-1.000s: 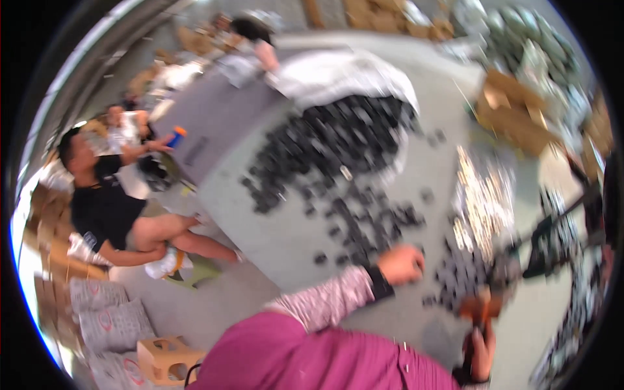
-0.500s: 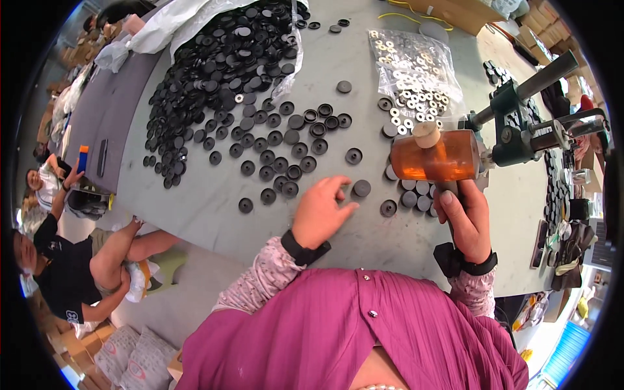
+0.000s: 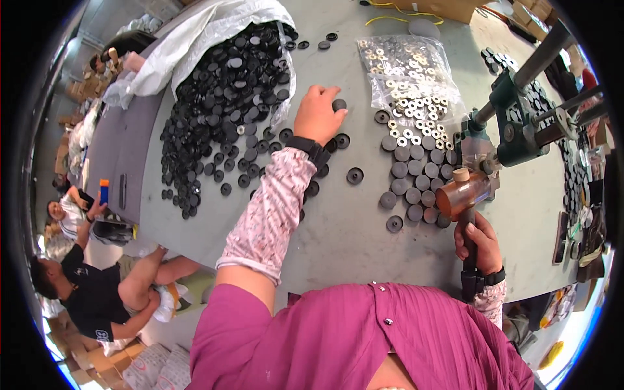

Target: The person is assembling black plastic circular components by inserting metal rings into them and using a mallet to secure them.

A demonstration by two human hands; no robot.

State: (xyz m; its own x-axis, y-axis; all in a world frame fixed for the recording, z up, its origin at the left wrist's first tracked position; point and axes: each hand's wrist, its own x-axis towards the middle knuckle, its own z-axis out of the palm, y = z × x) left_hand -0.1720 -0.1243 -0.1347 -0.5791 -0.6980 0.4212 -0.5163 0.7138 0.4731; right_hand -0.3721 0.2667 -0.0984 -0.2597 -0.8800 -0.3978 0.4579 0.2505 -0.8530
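My left hand (image 3: 318, 116) reaches far over the table, thumb and fingers closed around the sides of a round black cap (image 3: 339, 104). My right hand (image 3: 480, 244) grips the dark handle of a mallet (image 3: 465, 195) with a translucent amber head. The mallet head is beside the green metal hand press (image 3: 504, 120) and partly hides its lower part. Between my hands, several grey-black caps (image 3: 416, 170) lie flat-side up in rows. One cap with its hollow side up (image 3: 355, 175) lies apart, and others are partly hidden under my left forearm.
A white sack (image 3: 221, 26) spills a big heap of black caps (image 3: 214, 104) at the left. A clear plastic bag (image 3: 406, 62) of pale ring washers lies at the far middle, some washers outside it. Another person (image 3: 84, 286) sits left of the table. More caps lie beyond the press.
My left hand has moved forward from near the table's front to a farther cap and closed on it. The mallet has come down and to the right. The single cap near my left hand is gone.
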